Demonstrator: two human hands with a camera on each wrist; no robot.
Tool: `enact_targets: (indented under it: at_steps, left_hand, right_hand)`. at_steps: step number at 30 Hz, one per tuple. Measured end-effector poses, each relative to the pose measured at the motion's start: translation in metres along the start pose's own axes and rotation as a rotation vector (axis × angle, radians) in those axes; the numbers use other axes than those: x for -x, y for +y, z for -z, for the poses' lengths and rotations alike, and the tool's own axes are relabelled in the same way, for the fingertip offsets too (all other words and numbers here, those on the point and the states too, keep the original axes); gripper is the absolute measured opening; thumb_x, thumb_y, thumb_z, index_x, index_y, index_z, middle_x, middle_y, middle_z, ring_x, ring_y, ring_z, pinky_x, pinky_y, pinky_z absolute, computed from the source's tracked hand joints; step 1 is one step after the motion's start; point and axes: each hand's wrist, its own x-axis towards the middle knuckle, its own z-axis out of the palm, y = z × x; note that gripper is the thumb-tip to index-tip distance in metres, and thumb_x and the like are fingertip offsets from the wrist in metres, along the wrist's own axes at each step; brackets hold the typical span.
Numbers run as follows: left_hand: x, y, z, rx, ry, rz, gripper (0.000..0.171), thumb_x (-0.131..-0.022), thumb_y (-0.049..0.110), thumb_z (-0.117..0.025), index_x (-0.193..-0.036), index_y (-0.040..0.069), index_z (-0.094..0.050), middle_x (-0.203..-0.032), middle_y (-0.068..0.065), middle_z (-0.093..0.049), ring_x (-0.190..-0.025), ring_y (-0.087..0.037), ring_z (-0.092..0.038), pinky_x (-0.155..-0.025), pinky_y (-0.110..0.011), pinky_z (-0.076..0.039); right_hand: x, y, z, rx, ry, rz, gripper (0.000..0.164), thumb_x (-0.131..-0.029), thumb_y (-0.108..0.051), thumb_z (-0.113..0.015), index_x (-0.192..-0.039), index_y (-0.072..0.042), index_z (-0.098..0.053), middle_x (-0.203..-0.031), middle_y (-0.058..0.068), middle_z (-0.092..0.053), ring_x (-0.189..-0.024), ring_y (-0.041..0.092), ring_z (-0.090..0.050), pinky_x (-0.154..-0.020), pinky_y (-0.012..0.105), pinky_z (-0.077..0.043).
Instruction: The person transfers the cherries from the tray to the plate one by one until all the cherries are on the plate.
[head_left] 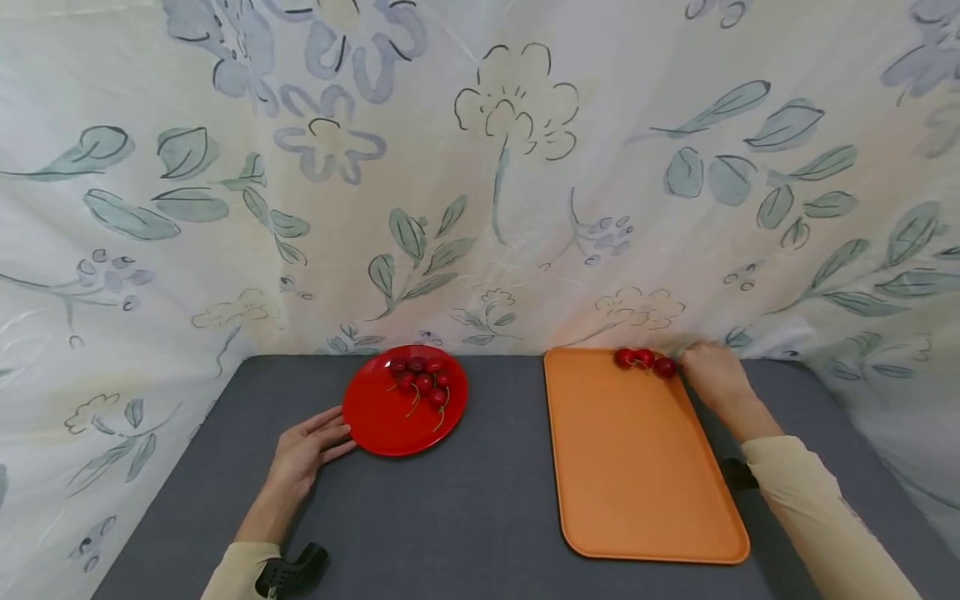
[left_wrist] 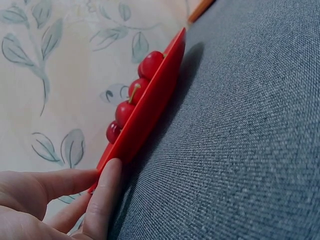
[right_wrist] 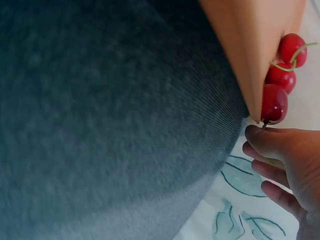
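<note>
At the left, a round red plate (head_left: 390, 425) holds several red cherries (head_left: 423, 383), some with stems. My left hand (head_left: 303, 450) lies at the plate's left side, its mostly straight fingers (left_wrist: 102, 195) touching the rim. To the right, three cherries sit in a row along the far edge of an orange tray (head_left: 645, 467). My right hand (head_left: 712, 375) is at the tray's far right corner. Its thumb and forefinger pinch the stem of the nearest, darker cherry (right_wrist: 274, 103). The other two cherries (right_wrist: 282, 77) lie just beyond it, their green stems showing.
A dark grey cloth surface (head_left: 502, 483) lies under the plate and tray, with a gap between them. Flower-patterned white sheeting (head_left: 510, 208) rises right behind both. A black wrist strap (head_left: 288, 575) sits on the left forearm.
</note>
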Motion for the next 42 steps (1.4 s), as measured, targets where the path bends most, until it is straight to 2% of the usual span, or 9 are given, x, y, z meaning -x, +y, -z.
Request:
enact_targets:
  at_steps: [4, 11, 15, 18, 25, 30, 34, 37, 42]
  left_hand:
    - [-0.001, 0.001, -0.002, 0.0, -0.011, -0.008, 0.054, -0.098, 0.001, -0.055, -0.148, -0.004, -0.036, -0.123, -0.005, -0.062, -0.097, -0.007, -0.067, -0.088, -0.033, -0.057]
    - [-0.002, 0.001, -0.005, -0.005, 0.005, -0.009, 0.053, -0.098, -0.001, -0.056, -0.147, -0.005, -0.037, -0.12, -0.005, -0.062, -0.095, -0.007, -0.067, -0.086, -0.033, -0.058]
    - [-0.002, 0.002, -0.004, 0.0, 0.009, -0.003, 0.053, -0.097, -0.001, -0.056, -0.147, -0.005, -0.038, -0.12, -0.004, -0.063, -0.095, -0.007, -0.068, -0.086, -0.033, -0.058]
    - [-0.002, 0.002, -0.003, 0.0, 0.006, -0.005, 0.053, -0.098, 0.0, -0.056, -0.148, -0.004, -0.038, -0.122, -0.005, -0.062, -0.095, -0.007, -0.068, -0.087, -0.033, -0.058]
    - [-0.001, 0.002, -0.003, -0.008, 0.005, -0.007, 0.053, -0.098, 0.001, -0.055, -0.148, -0.004, -0.037, -0.127, -0.008, -0.06, -0.095, -0.006, -0.067, -0.087, -0.033, -0.058]
    - [-0.002, 0.002, -0.003, -0.008, 0.008, -0.009, 0.052, -0.098, 0.0, -0.056, -0.147, -0.004, -0.038, -0.124, -0.006, -0.062, -0.095, -0.006, -0.067, -0.087, -0.033, -0.058]
    - [-0.002, 0.002, -0.003, -0.005, 0.004, -0.015, 0.053, -0.098, 0.001, -0.057, -0.147, -0.004, -0.038, -0.124, -0.007, -0.062, -0.095, -0.006, -0.067, -0.087, -0.033, -0.058]
    - [-0.001, 0.002, -0.002, -0.012, 0.0, -0.016, 0.054, -0.098, 0.001, -0.057, -0.148, -0.004, -0.037, -0.13, -0.011, -0.058, -0.095, -0.005, -0.067, -0.087, -0.033, -0.058]
    - [0.002, 0.001, 0.001, -0.025, 0.005, -0.004, 0.053, -0.098, 0.002, -0.055, -0.148, -0.003, -0.037, -0.137, -0.015, -0.053, -0.095, -0.005, -0.067, -0.087, -0.034, -0.058]
  right_hand:
    - [0.005, 0.002, 0.007, -0.029, 0.0, -0.051, 0.013, -0.085, 0.002, -0.071, -0.074, -0.005, -0.072, -0.076, 0.014, -0.061, -0.077, 0.036, -0.059, -0.066, 0.052, -0.055]
    - [0.017, 0.006, 0.014, -0.146, 0.131, -0.153, 0.004, -0.083, -0.006, -0.075, -0.081, -0.003, -0.078, -0.064, 0.013, -0.059, -0.069, 0.035, -0.054, -0.055, 0.051, -0.051]
    - [0.017, 0.0, 0.023, -0.309, 0.114, -0.265, 0.014, -0.085, -0.012, -0.074, -0.094, -0.001, -0.078, -0.069, 0.015, -0.065, -0.058, 0.027, -0.054, -0.043, 0.04, -0.044]
    - [0.014, -0.009, 0.034, -0.427, 0.084, -0.324, 0.018, -0.088, -0.014, -0.073, -0.098, 0.0, -0.077, -0.079, 0.019, -0.071, -0.052, 0.02, -0.051, -0.04, 0.032, -0.035]
    - [0.002, -0.03, 0.06, -0.663, -0.04, -0.402, 0.024, -0.086, -0.018, -0.076, -0.096, 0.003, -0.077, -0.087, 0.018, -0.073, -0.069, 0.026, -0.063, -0.051, 0.028, -0.045]
    - [-0.005, -0.047, 0.074, -0.805, -0.116, -0.349, 0.025, -0.086, -0.016, -0.076, -0.099, 0.006, -0.075, -0.09, 0.018, -0.073, -0.081, 0.028, -0.066, -0.061, 0.027, -0.05]
    - [-0.01, -0.064, 0.082, -0.902, -0.172, -0.322, 0.025, -0.091, -0.009, -0.069, -0.104, 0.012, -0.072, -0.1, 0.025, -0.07, -0.089, 0.034, -0.069, -0.073, 0.036, -0.061]
    - [-0.015, -0.078, 0.082, -0.962, -0.186, -0.32, 0.026, -0.093, -0.007, -0.066, -0.108, 0.013, -0.069, -0.104, 0.027, -0.069, -0.091, 0.036, -0.07, -0.079, 0.043, -0.06]
    - [-0.022, -0.105, 0.078, -1.082, -0.17, -0.348, 0.028, -0.093, -0.009, -0.067, -0.112, 0.012, -0.068, -0.099, 0.023, -0.071, -0.089, 0.035, -0.07, -0.08, 0.043, -0.06]
